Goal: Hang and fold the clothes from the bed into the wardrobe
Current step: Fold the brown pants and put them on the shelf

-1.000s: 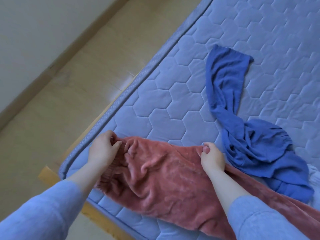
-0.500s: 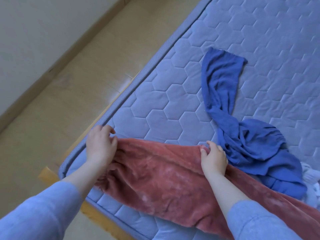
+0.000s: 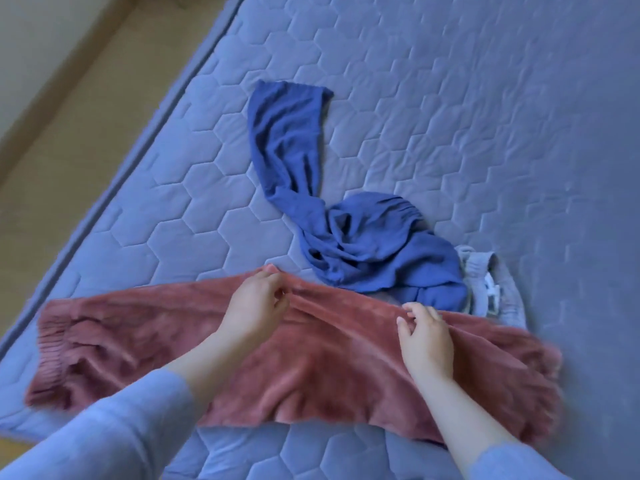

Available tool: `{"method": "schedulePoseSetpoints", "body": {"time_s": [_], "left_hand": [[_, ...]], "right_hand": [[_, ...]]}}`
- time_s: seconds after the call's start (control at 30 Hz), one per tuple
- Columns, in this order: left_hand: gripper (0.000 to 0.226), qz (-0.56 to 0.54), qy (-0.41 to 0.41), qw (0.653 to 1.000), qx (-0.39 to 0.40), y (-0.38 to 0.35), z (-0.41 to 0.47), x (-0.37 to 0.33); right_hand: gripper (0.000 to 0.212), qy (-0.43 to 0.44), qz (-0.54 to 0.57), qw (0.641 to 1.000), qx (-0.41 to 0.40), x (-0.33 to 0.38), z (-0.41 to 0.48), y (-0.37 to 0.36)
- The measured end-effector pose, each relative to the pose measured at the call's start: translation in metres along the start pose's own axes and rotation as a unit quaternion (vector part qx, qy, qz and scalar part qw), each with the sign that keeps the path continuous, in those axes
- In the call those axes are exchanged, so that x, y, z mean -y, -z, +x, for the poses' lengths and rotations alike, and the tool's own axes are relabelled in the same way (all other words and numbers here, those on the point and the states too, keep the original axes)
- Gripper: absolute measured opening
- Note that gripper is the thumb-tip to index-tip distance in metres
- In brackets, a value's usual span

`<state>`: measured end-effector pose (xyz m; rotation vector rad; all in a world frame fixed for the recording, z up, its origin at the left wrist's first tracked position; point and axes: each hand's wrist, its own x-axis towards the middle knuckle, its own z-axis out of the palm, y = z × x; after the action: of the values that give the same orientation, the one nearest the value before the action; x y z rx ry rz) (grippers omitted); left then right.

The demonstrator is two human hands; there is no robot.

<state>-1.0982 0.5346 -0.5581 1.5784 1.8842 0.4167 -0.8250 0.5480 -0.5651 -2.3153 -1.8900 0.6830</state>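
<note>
While the pink fleece garment lies spread across the near part of the mattress, its ribbed cuff reaching almost to the left edge beside the wooden floor, open quilting stretches toward the far side beyond the blue trousers, which sit crumpled just past the fleece and overlap a grey garment. The left hand has its fingers curled, pinching a fold at the fleece's far edge, and the right hand grips that same edge further right with bent fingers.
</note>
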Motion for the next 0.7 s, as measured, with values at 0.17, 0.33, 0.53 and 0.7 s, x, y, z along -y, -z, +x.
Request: {"method": "schedulePoseSetpoints", "body": {"time_s": [0.17, 0.33, 0.53, 0.7], "left_hand": [[0.006, 0.02, -0.047, 0.998, 0.04, -0.069, 0.011, -0.087], [0.023, 0.046, -0.093, 0.992, 0.077, -0.124, 0.016, -0.146], [0.049, 0.169, -0.13, 0.961, 0.177, -0.17, 0.022, -0.18], [0.033, 0.183, -0.126, 0.958, 0.183, -0.18, 0.026, -0.193]], "right_hand": [[0.024, -0.011, -0.03, 0.999, -0.031, -0.099, 0.002, 0.051], [0.039, -0.017, -0.084, 0.996, 0.022, -0.172, 0.004, 0.078], [0.023, 0.013, -0.071, 0.996, 0.051, -0.231, 0.004, 0.083], [0.031, 0.005, 0.01, 1.0, 0.006, -0.26, 0.018, 0.086]]}}
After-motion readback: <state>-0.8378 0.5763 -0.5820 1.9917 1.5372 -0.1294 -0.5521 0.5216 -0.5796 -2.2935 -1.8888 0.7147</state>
